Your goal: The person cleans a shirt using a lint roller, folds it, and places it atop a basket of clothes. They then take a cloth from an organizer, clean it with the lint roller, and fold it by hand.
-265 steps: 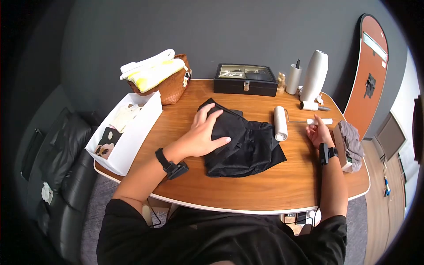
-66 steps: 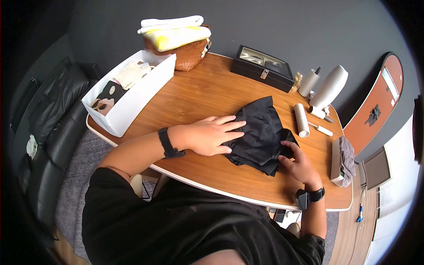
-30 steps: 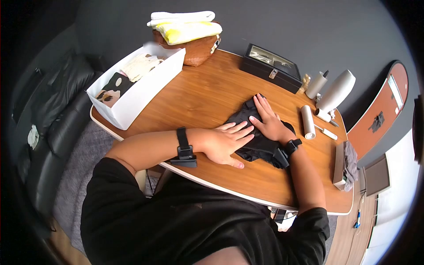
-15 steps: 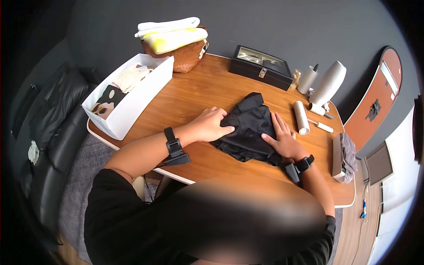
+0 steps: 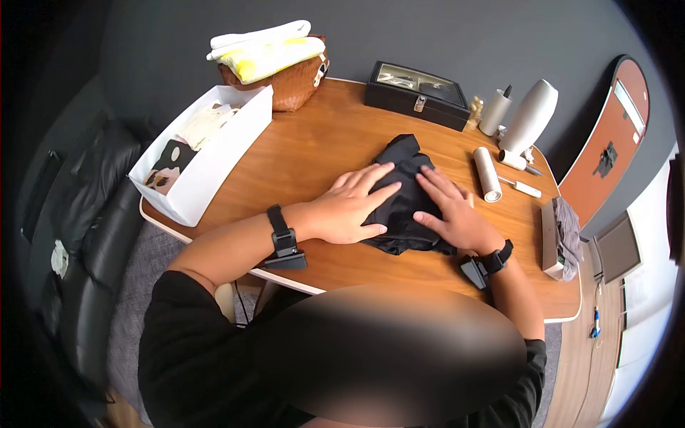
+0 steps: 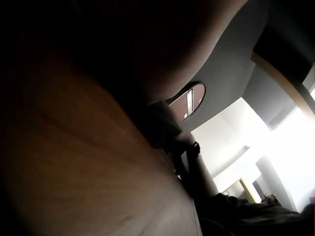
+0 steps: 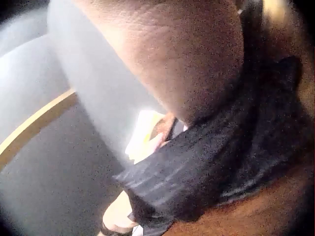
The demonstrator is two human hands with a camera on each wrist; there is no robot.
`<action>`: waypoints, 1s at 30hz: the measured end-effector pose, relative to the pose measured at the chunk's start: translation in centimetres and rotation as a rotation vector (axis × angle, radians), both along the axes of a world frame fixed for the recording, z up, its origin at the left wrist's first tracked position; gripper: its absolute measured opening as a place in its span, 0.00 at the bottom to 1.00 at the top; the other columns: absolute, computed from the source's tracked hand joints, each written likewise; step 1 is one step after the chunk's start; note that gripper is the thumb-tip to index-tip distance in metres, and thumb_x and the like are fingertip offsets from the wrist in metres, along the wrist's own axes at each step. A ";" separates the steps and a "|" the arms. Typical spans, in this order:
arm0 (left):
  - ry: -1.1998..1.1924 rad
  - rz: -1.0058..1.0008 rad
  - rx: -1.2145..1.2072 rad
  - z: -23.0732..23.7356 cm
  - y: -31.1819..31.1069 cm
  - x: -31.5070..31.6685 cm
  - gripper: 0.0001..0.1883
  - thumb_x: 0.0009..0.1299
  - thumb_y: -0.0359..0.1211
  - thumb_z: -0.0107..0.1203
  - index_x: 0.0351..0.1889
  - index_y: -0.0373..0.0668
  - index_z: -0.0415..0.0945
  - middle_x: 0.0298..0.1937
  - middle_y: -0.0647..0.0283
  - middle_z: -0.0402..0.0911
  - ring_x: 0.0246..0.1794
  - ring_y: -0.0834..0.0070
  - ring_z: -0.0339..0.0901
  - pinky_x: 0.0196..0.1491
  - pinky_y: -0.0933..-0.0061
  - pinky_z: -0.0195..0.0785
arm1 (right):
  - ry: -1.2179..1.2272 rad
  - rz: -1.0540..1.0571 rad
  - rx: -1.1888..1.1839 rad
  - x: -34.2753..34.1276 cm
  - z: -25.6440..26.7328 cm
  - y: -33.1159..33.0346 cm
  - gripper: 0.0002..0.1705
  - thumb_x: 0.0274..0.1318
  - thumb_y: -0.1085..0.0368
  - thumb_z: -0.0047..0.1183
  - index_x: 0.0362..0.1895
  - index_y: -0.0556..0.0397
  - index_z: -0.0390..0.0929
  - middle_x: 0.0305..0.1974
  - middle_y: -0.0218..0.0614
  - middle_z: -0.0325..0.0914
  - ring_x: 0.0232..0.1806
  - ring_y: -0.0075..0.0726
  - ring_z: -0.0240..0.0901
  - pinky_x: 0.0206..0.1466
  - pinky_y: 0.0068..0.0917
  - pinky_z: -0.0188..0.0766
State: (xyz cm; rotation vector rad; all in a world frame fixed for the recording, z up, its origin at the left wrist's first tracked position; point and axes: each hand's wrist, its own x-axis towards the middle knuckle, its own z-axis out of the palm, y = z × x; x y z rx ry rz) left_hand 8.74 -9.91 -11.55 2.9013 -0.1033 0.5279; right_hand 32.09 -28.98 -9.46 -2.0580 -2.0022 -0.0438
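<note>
A crumpled black cloth garment (image 5: pixel 398 151) lies in a small heap on the wooden table in the head view. My left hand (image 5: pixel 349 205) rests on its left side, fingers spread and straight. From the right, my right hand (image 5: pixel 458 214) lies on the garment with its fingers extended and the thumb pointing inward. In the right wrist view the black cloth (image 7: pixel 197 169) bunches up below the palm (image 7: pixel 182 54). The left wrist view is dark, showing mostly the table top (image 6: pixel 113 167) and the underside of the arm; the garment is hidden there.
Right of the garment lies a lint roller (image 5: pixel 486 175). A box with grey cloth (image 5: pixel 567 232) stands at the right edge, a hair dryer (image 5: pixel 531 118) behind. At the back are a black glass-lidded case (image 5: pixel 417 96) and a brown woven bag (image 5: pixel 296 85). A white box (image 5: pixel 221 171) stands left.
The lint roller, held in my right hand at first, now lies free. The garment is bunched smaller. Half a second ago my left hand gripped its left edge; now its fingers are spread over it.
</note>
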 end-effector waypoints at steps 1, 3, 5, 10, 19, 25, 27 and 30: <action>0.002 0.004 -0.009 -0.7 0.1 0.0 0.44 0.75 0.51 0.59 0.81 0.38 0.54 0.84 0.41 0.45 0.85 0.46 0.42 0.80 0.42 0.43 | 0.109 0.116 -0.042 -1.0 0.6 -0.2 0.43 0.70 0.39 0.54 0.81 0.45 0.60 0.83 0.43 0.50 0.86 0.52 0.41 0.79 0.65 0.42; 0.191 0.013 0.071 -1.0 0.2 0.1 0.43 0.78 0.55 0.52 0.82 0.39 0.54 0.86 0.45 0.44 0.87 0.47 0.38 0.81 0.43 0.41 | 0.094 0.201 -0.277 -2.5 1.5 -0.7 0.43 0.72 0.39 0.52 0.82 0.42 0.57 0.84 0.40 0.47 0.87 0.51 0.36 0.81 0.65 0.37; 0.232 0.033 0.053 -0.9 0.3 0.0 0.43 0.80 0.58 0.48 0.82 0.38 0.53 0.87 0.49 0.43 0.88 0.51 0.35 0.81 0.45 0.40 | 0.062 0.264 -0.332 -2.6 1.8 -1.1 0.43 0.72 0.39 0.51 0.82 0.40 0.57 0.86 0.38 0.42 0.87 0.51 0.33 0.82 0.67 0.33; 0.239 0.086 0.037 -0.7 0.0 -0.2 0.46 0.79 0.60 0.47 0.81 0.31 0.53 0.87 0.49 0.45 0.88 0.54 0.37 0.81 0.48 0.41 | 0.393 0.378 -0.443 1.6 3.6 -1.4 0.30 0.71 0.49 0.58 0.69 0.48 0.76 0.78 0.43 0.62 0.86 0.54 0.41 0.83 0.56 0.42; 0.268 0.363 0.172 -0.2 -2.0 -0.9 0.49 0.75 0.63 0.49 0.73 0.23 0.62 0.81 0.35 0.55 0.83 0.44 0.50 0.77 0.48 0.49 | 0.368 0.131 0.178 -0.5 2.9 -0.4 0.16 0.66 0.64 0.62 0.54 0.58 0.85 0.61 0.49 0.82 0.65 0.53 0.77 0.68 0.40 0.72; 0.169 0.162 0.106 1.4 -2.1 -1.2 0.48 0.73 0.63 0.53 0.73 0.26 0.64 0.82 0.37 0.54 0.82 0.46 0.53 0.76 0.47 0.50 | -0.004 0.333 -0.175 -3.7 0.1 0.1 0.43 0.70 0.39 0.54 0.80 0.44 0.60 0.83 0.42 0.52 0.86 0.52 0.42 0.80 0.60 0.44; 0.066 0.042 0.118 0.0 -1.3 -0.7 0.49 0.74 0.63 0.53 0.75 0.27 0.62 0.83 0.38 0.51 0.83 0.46 0.51 0.78 0.47 0.49 | 0.025 0.308 -0.254 -2.8 0.1 0.2 0.48 0.70 0.35 0.51 0.83 0.43 0.53 0.84 0.40 0.47 0.87 0.51 0.35 0.81 0.61 0.40; 0.281 0.029 0.025 -0.8 -0.6 -0.2 0.54 0.76 0.65 0.49 0.82 0.29 0.46 0.85 0.40 0.44 0.87 0.49 0.37 0.83 0.50 0.38 | 0.110 0.247 -0.274 -1.0 0.8 -0.2 0.49 0.70 0.34 0.50 0.83 0.47 0.54 0.85 0.37 0.47 0.87 0.45 0.36 0.81 0.61 0.39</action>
